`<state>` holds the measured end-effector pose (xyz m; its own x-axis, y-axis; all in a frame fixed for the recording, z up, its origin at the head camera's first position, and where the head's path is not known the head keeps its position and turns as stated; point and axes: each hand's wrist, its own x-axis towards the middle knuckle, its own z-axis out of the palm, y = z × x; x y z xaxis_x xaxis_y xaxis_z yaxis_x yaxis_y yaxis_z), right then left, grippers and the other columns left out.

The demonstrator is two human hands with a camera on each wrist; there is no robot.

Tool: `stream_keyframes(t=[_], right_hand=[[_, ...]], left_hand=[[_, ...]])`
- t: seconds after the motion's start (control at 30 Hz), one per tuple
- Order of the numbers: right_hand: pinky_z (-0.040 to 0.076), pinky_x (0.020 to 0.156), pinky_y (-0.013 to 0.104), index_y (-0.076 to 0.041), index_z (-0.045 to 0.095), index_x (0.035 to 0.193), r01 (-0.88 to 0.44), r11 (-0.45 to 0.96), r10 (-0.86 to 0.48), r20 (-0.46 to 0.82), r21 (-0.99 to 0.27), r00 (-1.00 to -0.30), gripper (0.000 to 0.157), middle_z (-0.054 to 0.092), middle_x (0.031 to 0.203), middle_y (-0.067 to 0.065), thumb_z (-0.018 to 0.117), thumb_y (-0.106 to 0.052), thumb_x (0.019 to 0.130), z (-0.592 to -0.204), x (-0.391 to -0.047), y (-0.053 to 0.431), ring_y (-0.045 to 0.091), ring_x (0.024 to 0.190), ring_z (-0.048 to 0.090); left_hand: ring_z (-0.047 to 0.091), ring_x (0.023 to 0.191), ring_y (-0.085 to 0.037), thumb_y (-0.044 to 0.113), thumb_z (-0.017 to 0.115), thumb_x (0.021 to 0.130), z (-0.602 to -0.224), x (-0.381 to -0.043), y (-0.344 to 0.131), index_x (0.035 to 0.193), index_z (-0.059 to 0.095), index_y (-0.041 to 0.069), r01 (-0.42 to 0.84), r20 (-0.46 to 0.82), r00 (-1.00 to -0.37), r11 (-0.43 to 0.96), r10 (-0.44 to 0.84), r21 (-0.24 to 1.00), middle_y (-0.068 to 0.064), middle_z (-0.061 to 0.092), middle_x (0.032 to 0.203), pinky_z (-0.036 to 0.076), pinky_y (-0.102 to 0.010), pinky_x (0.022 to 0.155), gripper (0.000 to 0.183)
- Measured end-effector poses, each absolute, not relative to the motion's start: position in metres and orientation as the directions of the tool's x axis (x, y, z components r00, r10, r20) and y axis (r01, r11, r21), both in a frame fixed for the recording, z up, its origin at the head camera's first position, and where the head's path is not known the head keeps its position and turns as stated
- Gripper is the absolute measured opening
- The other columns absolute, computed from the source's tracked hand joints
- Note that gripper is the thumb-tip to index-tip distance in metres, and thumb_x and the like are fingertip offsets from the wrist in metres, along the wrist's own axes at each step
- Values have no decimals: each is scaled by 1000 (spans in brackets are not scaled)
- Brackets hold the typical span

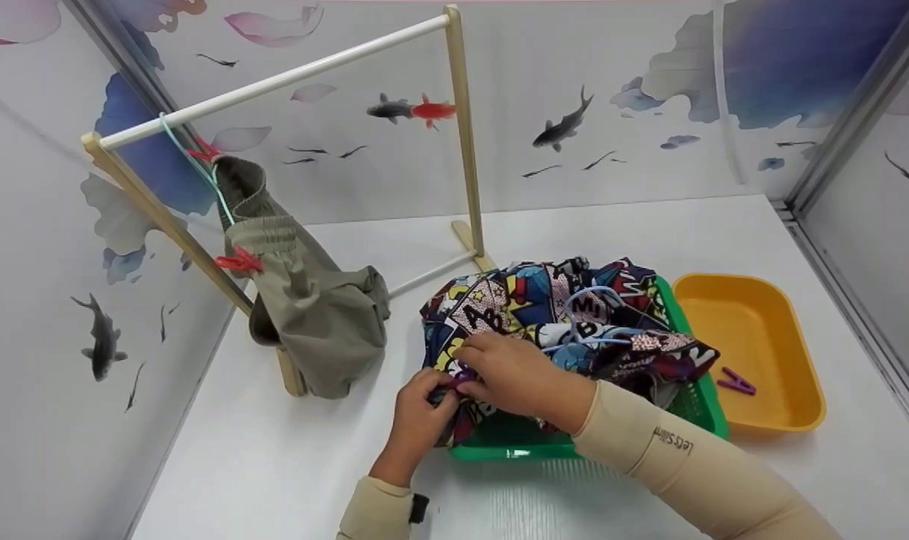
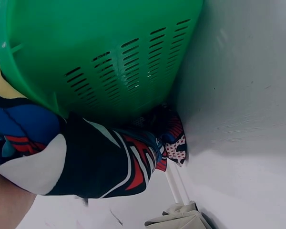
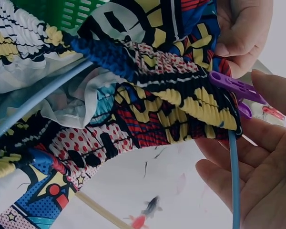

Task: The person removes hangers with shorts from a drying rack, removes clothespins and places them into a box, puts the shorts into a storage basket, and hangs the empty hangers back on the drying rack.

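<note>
Comic-print shorts (image 1: 484, 300) with a gathered waistband (image 3: 181, 105) lie heaped over a green basket (image 1: 514, 451). A light blue hanger (image 3: 43, 105) runs through the waist opening. At the waistband's end sits a purple clothespin (image 3: 236, 88), its tip over the fabric edge. My right hand (image 1: 518, 375) pinches the clothespin's handles between thumb and index finger, the other fingers spread below. Close beside it, my left hand (image 1: 421, 416) grips the cloth near the waistband. In the left wrist view, printed cloth (image 2: 95, 157) hangs outside the basket and hides most of that hand.
A wooden rack with a white bar (image 1: 289, 79) stands at the back left. Khaki shorts (image 1: 312, 315) hang from it on a pale hanger with red clothespins (image 1: 238, 260). Right of the basket, a yellow tray (image 1: 777, 337) holds another purple clothespin (image 1: 736, 381).
</note>
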<state>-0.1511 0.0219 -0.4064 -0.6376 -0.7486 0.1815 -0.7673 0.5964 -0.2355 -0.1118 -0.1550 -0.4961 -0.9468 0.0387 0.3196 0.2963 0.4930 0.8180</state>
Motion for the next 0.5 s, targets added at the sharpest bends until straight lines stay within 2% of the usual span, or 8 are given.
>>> stream_keyframes(t=[0.3, 0.5], right_hand=[[54, 79, 38, -6, 66, 108, -789, 577, -755, 231, -210, -614, 27, 64, 101, 6, 69, -27, 90, -412, -151, 21, 22, 94, 62], [54, 75, 37, -5, 66, 107, -788, 574, -756, 227, -221, -614, 27, 63, 96, 6, 69, -25, 90, -414, -150, 20, 21, 90, 61]], left_hand=[[58, 80, -14, 0, 66, 81, -496, -112, -155, 83, 67, 7, 313, 337, -941, 503, 46, 806, -2, 63, 85, 50, -30, 76, 7], [58, 79, -13, -1, 66, 80, -497, -112, -155, 82, 66, 7, 325, 352, -935, 503, 44, 801, -1, 63, 84, 50, -29, 75, 8]])
